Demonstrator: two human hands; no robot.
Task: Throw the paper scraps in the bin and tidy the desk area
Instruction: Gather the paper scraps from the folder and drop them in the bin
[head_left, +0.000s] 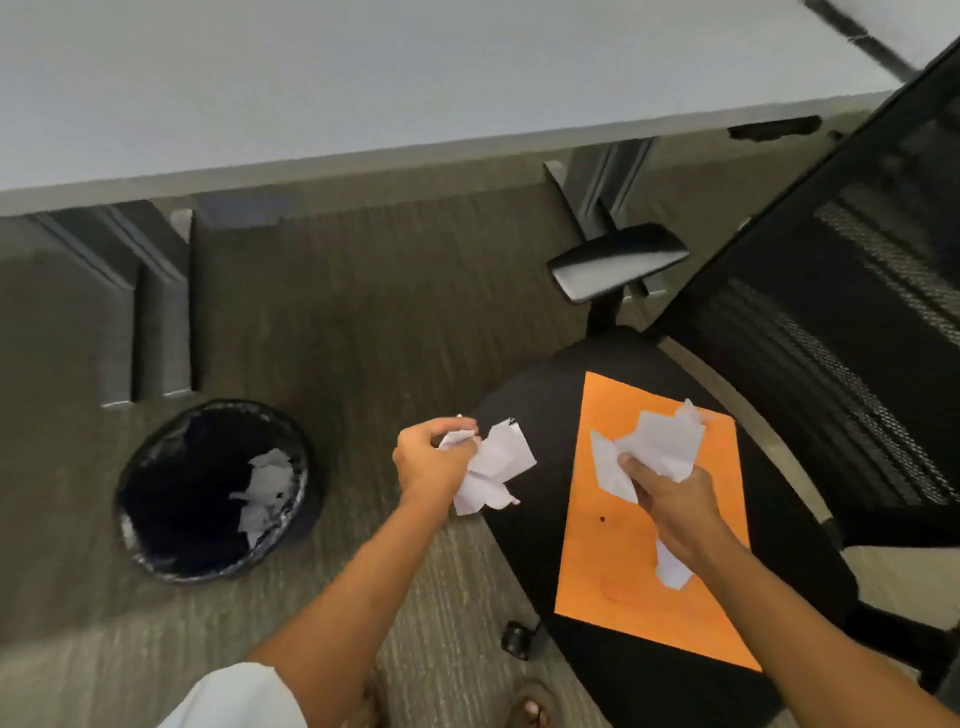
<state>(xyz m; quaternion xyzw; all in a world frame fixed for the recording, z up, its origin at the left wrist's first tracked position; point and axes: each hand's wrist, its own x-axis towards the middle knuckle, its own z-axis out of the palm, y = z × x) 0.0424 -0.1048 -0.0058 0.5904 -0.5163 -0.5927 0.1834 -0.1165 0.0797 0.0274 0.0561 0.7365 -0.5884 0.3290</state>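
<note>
My left hand (428, 460) grips a bunch of crumpled white paper scraps (496, 467) at the left edge of the chair seat. My right hand (670, 501) holds a second bunch of white scraps (657, 447) above an orange envelope (634, 566) that lies flat on the seat. One more white scrap (672, 569) shows under my right wrist; I cannot tell whether it is held or lying on the envelope. A round black mesh bin (156, 558) stands on the carpet to the left, with white scraps (265, 493) inside it.
A black office chair (519, 415) with a mesh back (841, 312) and an armrest (618, 262) fills the right side. The white desk top (363, 78) spans the far side, with grey legs (156, 312) behind the bin. My sandalled foot (532, 706) stands near the chair.
</note>
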